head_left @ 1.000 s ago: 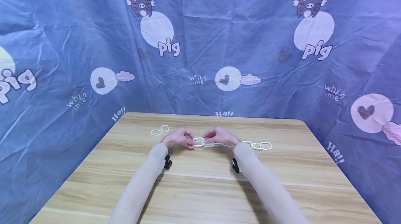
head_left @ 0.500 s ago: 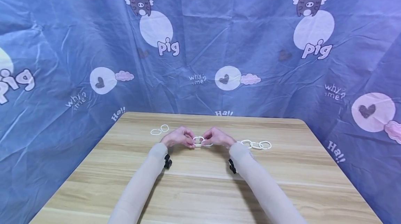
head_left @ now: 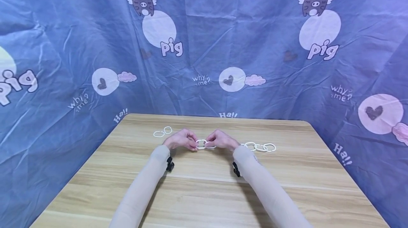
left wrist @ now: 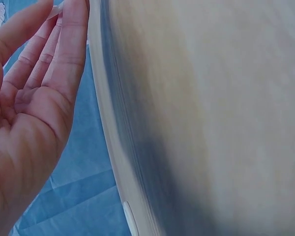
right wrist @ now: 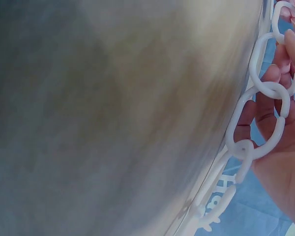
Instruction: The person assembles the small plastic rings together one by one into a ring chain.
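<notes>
A chain of white oval plastic links runs across the far half of the table. My left hand [head_left: 183, 139] pinches its leftmost link [head_left: 201, 144] between thumb and fingertips; in the left wrist view only a sliver of white [left wrist: 55, 11] shows there. Close to it on the right, my right hand [head_left: 222, 140] pinches the adjoining link [head_left: 210, 145]. Seen from the right wrist, several joined links [right wrist: 232, 120] with small gaps hang past the palm [right wrist: 285, 167]. More links [head_left: 250, 146] emerge right of the wrist and lie on the table. The right hand hides the chain's middle.
Two loose white links [head_left: 158, 134] lie left of the left hand, toward the far edge of the wooden table [head_left: 204, 192]. A blue printed cloth [head_left: 204, 43] hangs behind and along both sides. Both wrists wear black straps [head_left: 170, 164].
My right hand has shifted slightly left and now pinches the second link nearer the end link. The chain behind it now shows more beyond the right wrist. My left hand stays in place.
</notes>
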Tool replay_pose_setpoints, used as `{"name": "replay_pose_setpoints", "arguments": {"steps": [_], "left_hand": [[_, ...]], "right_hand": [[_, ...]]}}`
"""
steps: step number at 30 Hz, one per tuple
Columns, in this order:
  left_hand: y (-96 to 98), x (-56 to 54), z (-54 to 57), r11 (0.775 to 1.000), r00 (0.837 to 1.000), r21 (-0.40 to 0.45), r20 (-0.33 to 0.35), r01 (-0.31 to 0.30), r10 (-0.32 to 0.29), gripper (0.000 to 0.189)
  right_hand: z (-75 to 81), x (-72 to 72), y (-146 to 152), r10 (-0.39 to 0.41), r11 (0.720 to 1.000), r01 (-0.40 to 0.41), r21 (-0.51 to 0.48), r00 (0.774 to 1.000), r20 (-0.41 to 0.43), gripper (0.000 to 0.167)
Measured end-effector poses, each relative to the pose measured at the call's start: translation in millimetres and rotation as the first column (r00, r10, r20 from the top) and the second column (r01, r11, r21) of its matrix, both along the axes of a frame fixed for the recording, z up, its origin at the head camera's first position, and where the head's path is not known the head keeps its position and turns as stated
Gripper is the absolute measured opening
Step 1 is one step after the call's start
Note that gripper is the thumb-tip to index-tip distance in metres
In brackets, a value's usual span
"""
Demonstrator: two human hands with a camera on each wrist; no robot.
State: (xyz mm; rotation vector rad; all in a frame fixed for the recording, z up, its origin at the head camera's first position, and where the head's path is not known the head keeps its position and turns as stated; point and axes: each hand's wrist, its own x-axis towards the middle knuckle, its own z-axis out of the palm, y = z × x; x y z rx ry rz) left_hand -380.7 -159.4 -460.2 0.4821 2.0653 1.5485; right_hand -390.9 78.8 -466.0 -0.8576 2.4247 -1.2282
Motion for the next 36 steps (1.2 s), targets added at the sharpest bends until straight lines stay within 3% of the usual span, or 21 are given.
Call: {"name": "replay_pose_setpoints", "arguments": {"steps": [6,13,17,23,30,36], "left_hand": [[-0.5,-1.2,-1.5,1.000,1.000,-0.015,-0.002,0.001,-0.001,0.019],[-8.9,0.6,3.0,0.997,0.999,-0.071,-0.047,0.002,-0.006,0.025],[-19.0,1.1,5.6,0.996,0.998,-0.089,-0.063,-0.025,0.019,0.025],[-32.9,2.1,7.9,0.995,0.997,-0.083,-0.067,-0.052,0.046,0.027],[-52.1,2.5,4.3,0.991,0.992,-0.078,-0.072,-0.109,0.103,0.030],[-68.7,3.2,4.1,0.982,0.980,-0.101,-0.138,-0.157,0.143,0.033]], "right_hand": [[-1.9,-0.8,-1.8,-0.050,0.998,0.049,0.026,0.998,0.029,0.015],[-1.2,0.7,-1.8,-0.043,0.999,0.042,0.025,0.999,0.013,0.013],[-0.7,2.1,-1.5,-0.032,0.999,0.032,0.014,0.999,-0.003,0.013],[-1.4,1.9,-0.4,-0.028,1.000,0.029,-0.004,0.999,0.040,0.011],[-3.8,-0.1,-0.3,-0.018,1.000,0.019,-0.006,0.997,0.073,0.012],[-3.0,1.4,-0.6,-0.002,0.999,0.005,-0.036,0.997,0.076,0.013]]}}
